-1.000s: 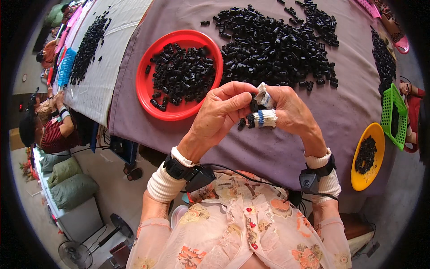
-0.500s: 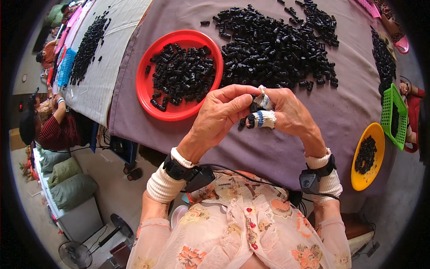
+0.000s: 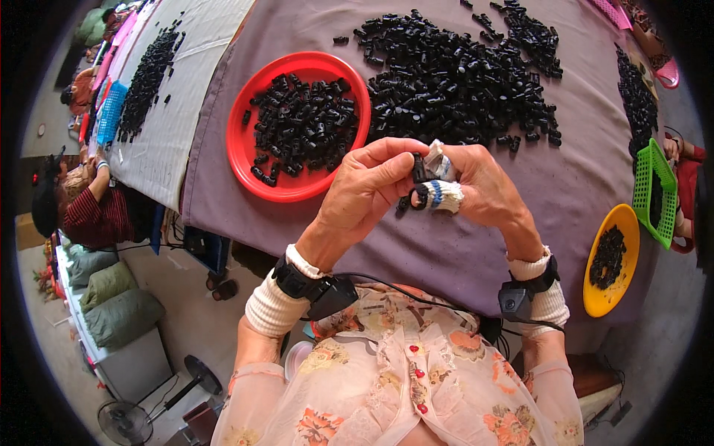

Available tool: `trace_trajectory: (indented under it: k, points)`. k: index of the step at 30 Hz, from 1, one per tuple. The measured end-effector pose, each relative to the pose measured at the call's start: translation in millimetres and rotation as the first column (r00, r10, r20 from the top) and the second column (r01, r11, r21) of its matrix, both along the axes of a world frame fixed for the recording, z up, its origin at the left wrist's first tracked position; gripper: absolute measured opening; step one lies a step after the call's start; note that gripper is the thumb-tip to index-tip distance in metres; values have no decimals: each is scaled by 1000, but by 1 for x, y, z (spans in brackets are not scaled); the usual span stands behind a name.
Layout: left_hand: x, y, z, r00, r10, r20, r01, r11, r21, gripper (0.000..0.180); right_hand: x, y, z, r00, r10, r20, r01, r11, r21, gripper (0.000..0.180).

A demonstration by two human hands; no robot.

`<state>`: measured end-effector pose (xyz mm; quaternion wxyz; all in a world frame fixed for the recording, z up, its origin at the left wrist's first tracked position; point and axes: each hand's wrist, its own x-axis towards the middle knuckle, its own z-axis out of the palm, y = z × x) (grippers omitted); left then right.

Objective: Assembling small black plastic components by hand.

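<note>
My left hand (image 3: 355,189) pinches a small black cylindrical piece (image 3: 418,168) between thumb and fingertips. Opposite it, my right hand (image 3: 482,186) is curled in, its covered fingertips closed on the same piece. White finger covers (image 3: 445,196) with blue stripes wrap fingers of my right hand. Another small dark piece (image 3: 402,204) shows just below the fingers; whether it is held I cannot tell. Left of my hands, a red round tray (image 3: 236,141) holds many similar black pieces (image 3: 309,123). A large loose pile (image 3: 454,78) of them lies on the cloth beyond.
The table has a mauve cloth (image 3: 312,230). To the right are a yellow dish (image 3: 629,256) with small black bits and a green basket (image 3: 656,195). Another person (image 3: 100,212) sits at the left, near a blue basket (image 3: 111,111). A fan (image 3: 125,422) stands on the floor.
The black piece between my fingertips now shows more plainly and stands more upright. My right hand's covered fingers have shifted slightly right; the trays and pile are unchanged.
</note>
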<state>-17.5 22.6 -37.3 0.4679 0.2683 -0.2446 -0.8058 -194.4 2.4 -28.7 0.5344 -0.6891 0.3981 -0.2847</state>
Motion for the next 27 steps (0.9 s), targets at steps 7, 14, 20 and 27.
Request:
trace_trajectory:
  k: [7,14,20,27]
  points:
    - [1,1,0,999,-31,-25,32,999,30,22,1,-2,-2,999,11,-43,-11,1000,9,39]
    - [4,0,0,999,-40,-6,40,999,3,22,2,-5,0,995,29,-91,-31,999,-23,42]
    - [3,0,-3,999,-26,31,26,1000,-8,22,3,-4,-1,997,33,-72,-35,999,-25,41]
    - [3,2,-6,998,-11,66,14,999,-50,21,3,-4,-2,993,60,-106,-66,996,-56,37]
